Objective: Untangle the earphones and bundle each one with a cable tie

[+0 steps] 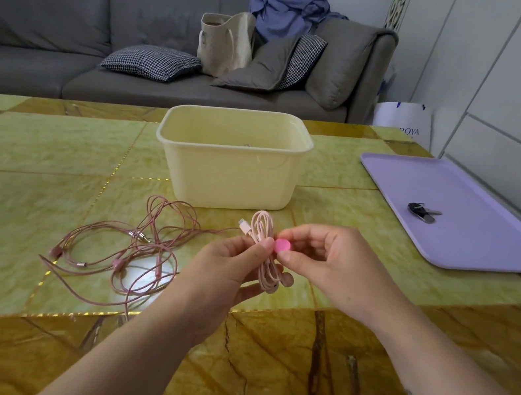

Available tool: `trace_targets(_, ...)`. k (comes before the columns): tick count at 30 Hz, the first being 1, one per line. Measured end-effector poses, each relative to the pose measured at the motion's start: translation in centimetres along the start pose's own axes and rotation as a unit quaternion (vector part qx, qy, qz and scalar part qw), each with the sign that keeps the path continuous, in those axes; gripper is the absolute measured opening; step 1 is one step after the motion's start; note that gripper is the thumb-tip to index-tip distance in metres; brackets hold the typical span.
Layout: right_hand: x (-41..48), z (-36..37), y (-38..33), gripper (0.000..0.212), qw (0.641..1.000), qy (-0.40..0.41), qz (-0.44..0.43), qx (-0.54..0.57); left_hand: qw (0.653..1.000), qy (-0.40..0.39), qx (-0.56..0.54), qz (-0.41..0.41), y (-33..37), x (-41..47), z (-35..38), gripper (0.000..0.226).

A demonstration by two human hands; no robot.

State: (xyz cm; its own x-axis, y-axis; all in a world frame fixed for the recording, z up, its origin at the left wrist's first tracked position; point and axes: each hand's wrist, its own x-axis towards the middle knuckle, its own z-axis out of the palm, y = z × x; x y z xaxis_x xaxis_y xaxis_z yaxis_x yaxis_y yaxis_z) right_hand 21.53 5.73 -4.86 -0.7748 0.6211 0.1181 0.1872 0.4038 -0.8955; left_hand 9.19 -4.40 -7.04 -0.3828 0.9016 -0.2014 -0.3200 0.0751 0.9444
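A grey sofa [73, 25] fills the back of the room, heaped at its right end with a blue garment [285, 6], a beige tote bag [224, 41] and checked cushions [152, 61]. In front of it stretches a glossy green-and-amber stone-patterned table [36, 140]. At the table's right edge lies a lilac tray [493, 210]. A cream plastic bin [229, 171] stands open near the middle of the table, its contents mostly hidden by its wall.

On the table to the left of the person's arms, a tangle of dusty-pink earphones [124, 250] sprawls in loose overlapping loops, a metal jack plug showing near its centre.

Above the table, in front of the bin, both hands are at work. The left hand [221, 270] pinches a coiled pale-pink cable [261, 232] at its waist between thumb and fingers, a white connector sticking out of the top of the coil. The right hand [327, 265], fingers curled, pinches a round bright-pink cable tie [282, 246] between thumb and forefinger, right against the coil.

A small bunch of keys [422, 212] rests on the tray.
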Motion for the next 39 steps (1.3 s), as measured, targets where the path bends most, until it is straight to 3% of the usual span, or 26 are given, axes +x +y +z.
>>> trace_targets(4, 0.3, 0.3, -0.1, 0.016, 0.998, -0.01, 0.025, 0.049, 1.0, 0.014, 0.025, 0.006, 0.4, -0.2, 0.0, 0.032)
trace_targets(7, 0.8, 0.5, -0.5, 0.015, 0.99, 0.013, 0.037, 0.135, 0.989, 0.035, 0.142, 0.034, 1.4, -0.1, -0.9, 0.026)
trace_targets(10, 2.5, 0.8, -1.3, 0.017, 0.979, 0.079, 0.028, 0.184, 0.945, 0.103, 0.298, 0.09, 2.6, 0.1, -3.4, 0.019)
trace_targets(13, 6.2, 0.9, -2.5, 0.02, 0.969, 0.155, 0.011, 0.193, 0.894, 0.122, 0.419, 0.106, 3.6, -0.1, -5.6, 0.026)
trace_targets(16, 11.3, 0.9, -4.2, 0.019, 0.967, 0.231, -0.027, 0.107, 0.868, 0.117, 0.475, 0.088, 3.7, 0.0, -7.3, 0.03)
trace_targets(20, 16.5, 1.0, -5.1, 0.023, 0.952, 0.26, -0.071, -0.147, 0.81, 0.112, 0.574, 0.053, 3.1, 0.6, -9.3, 0.035)
trace_targets(22, 17.8, 0.9, -4.2, 0.028, 0.944, 0.229, -0.044, -0.232, 0.786, 0.098, 0.61, 0.017, 2.8, 0.6, -10.3, 0.038)
trace_targets(25, 17.6, 1.5, -3.2, 0.037, 0.948, 0.182, -0.031, -0.258, 0.766, 0.088, 0.637, -0.014, 2.8, 0.1, -12.0, 0.04)
trace_targets(31, 11.7, 5.0, -3.2, 0.028, 0.948, 0.137, -0.142, -0.249, 0.737, 0.086, 0.669, -0.046, 2.8, -1.0, -15.3, 0.039)
trace_targets(34, 7.5, 8.0, -3.3, 0.021, 0.966, -0.024, -0.118, -0.229, 0.719, 0.078, 0.688, -0.059, 2.5, -1.7, -15.5, 0.027)
trace_targets(37, 4.4, 11.3, -2.1, 0.024, 0.922, -0.214, -0.133, -0.293, 0.707, 0.085, 0.701, -0.042, 2.1, -1.9, -14.8, 0.023)
trace_targets(39, 2.9, 12.6, -1.4, 0.035, 0.888, -0.271, -0.133, -0.346, 0.701, 0.083, 0.708, -0.035, 1.7, -1.8, -14.2, 0.019)
